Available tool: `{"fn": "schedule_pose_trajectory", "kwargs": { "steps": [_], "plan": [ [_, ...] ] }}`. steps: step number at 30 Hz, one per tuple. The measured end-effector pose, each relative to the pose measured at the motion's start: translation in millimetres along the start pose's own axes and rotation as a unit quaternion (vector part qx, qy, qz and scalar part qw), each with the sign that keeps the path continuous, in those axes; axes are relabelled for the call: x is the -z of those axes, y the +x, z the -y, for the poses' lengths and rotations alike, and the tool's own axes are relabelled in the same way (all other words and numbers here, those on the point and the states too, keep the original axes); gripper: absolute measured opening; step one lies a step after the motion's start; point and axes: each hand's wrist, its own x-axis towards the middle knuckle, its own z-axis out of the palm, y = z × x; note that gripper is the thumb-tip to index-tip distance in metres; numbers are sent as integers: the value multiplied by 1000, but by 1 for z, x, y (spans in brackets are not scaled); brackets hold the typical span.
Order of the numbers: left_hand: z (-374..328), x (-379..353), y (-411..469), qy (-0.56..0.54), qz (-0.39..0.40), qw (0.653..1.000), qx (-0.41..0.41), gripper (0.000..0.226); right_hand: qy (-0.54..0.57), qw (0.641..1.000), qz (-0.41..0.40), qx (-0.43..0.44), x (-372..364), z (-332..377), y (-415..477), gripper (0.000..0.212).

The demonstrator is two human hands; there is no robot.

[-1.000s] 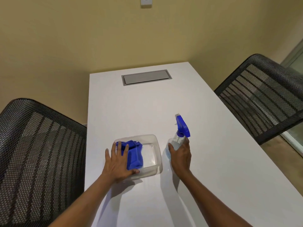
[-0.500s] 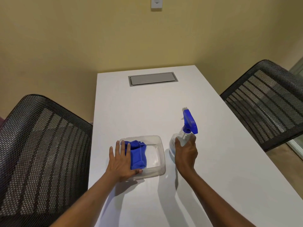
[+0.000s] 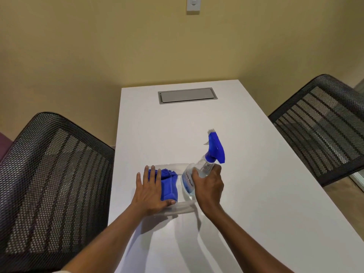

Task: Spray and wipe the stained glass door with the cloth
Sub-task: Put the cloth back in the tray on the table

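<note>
Hands first: left hand (image 3: 152,191) flat, fingers spread, on cloth (image 3: 168,185) in tub (image 3: 184,208); right hand (image 3: 208,186) wrapped round bottle (image 3: 199,171), tilted over tub's right end. Pinch cloth and lift straight up, clear of tub's rim. Beyond tub, table (image 3: 177,134) bare; chairs (image 3: 53,174) flank it. Door not in view.

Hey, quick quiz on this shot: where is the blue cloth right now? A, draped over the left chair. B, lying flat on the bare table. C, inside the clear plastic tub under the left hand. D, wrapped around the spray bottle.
C: the blue cloth sits inside the clear tub, with the left hand resting partly on it.
</note>
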Motion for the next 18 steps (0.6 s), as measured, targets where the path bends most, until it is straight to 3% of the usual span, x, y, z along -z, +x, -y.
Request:
{"fn": "schedule_pose_trajectory", "kwargs": {
  "steps": [18],
  "plan": [
    [-18, 6, -25, -5, -47, 999, 25, 107, -57, 998, 16, -26, -40, -32, -19, 55]
  ]
}}
